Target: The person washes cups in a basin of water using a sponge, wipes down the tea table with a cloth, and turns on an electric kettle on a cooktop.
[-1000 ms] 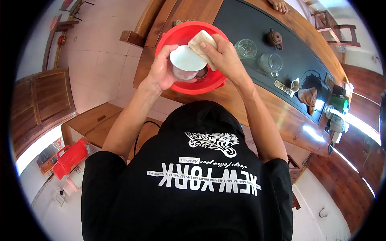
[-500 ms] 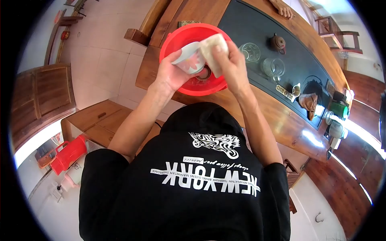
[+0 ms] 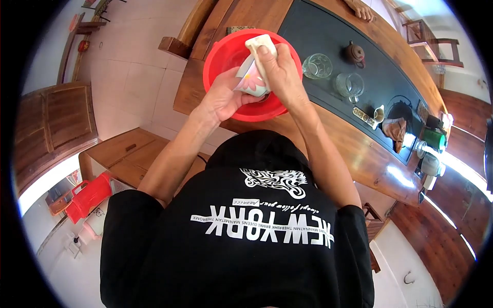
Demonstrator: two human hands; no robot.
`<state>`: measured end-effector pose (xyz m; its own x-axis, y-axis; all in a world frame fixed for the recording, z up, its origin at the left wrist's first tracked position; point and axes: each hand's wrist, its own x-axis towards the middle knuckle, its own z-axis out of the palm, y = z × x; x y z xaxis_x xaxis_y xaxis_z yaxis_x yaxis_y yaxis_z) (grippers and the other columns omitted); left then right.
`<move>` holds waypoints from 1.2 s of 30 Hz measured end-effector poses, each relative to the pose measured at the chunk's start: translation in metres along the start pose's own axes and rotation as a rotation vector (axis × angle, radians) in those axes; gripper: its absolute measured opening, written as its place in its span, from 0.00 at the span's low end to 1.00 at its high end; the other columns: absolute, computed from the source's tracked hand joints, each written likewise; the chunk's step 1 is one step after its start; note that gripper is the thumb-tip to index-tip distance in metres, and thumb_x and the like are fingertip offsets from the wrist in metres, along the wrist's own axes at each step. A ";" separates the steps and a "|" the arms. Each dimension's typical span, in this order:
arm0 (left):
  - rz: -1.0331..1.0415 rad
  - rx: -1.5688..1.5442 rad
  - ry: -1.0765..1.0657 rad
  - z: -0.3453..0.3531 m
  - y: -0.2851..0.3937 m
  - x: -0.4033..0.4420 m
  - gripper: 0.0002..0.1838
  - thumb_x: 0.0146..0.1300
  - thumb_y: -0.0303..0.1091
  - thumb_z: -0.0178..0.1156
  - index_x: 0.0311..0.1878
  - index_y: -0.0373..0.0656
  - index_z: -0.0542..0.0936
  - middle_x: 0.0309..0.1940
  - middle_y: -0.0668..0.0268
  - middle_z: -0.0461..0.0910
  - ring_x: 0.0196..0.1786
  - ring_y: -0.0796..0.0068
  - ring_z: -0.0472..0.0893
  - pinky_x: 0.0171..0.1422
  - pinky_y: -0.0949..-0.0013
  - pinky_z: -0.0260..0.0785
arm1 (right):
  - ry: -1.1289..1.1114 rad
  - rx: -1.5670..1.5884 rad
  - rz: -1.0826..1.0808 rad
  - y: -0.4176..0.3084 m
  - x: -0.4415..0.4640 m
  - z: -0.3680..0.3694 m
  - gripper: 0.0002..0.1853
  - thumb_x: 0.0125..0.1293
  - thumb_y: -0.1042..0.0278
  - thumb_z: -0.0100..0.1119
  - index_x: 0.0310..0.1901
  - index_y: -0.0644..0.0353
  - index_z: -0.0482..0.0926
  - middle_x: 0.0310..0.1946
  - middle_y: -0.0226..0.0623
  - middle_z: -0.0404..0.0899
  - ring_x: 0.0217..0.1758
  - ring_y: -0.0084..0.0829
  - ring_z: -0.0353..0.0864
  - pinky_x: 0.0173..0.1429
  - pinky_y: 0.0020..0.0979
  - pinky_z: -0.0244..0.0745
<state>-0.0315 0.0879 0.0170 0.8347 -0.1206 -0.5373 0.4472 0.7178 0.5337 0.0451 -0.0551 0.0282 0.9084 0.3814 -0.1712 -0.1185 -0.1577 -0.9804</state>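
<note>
Two bare hands meet over a round red plastic basin (image 3: 215, 64): the left hand (image 3: 224, 97) cups a white bowl with a pink flower (image 3: 251, 82), and the right hand (image 3: 282, 72) grasps an off-white soft pad (image 3: 261, 42), pressing it to the bowl's rim side. The bowl tilts above the basin's interior, with open room toward the basin's upper-left wall. Right of the basin's rim, a clear glass cup (image 3: 317, 66) sits close on a dark tray (image 3: 328, 43) set in a brown wooden table (image 3: 354, 138). Another person's hand (image 3: 363, 11) rests at the table's far edge.
</note>
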 end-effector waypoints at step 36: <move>0.008 -0.198 0.184 -0.003 0.000 0.011 0.22 0.75 0.49 0.48 0.63 0.46 0.74 0.59 0.62 0.79 0.61 0.62 0.78 0.65 0.49 0.71 | -0.130 0.340 0.067 0.013 -0.012 0.009 0.27 0.71 0.49 0.57 0.55 0.68 0.67 0.42 0.40 0.77 0.43 0.24 0.78 0.43 0.29 0.76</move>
<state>-0.0231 0.0885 0.0085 0.7571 -0.0008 -0.6533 0.3542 0.8408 0.4095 0.0290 -0.0538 0.0163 0.8383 0.4964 -0.2255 -0.3223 0.1176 -0.9393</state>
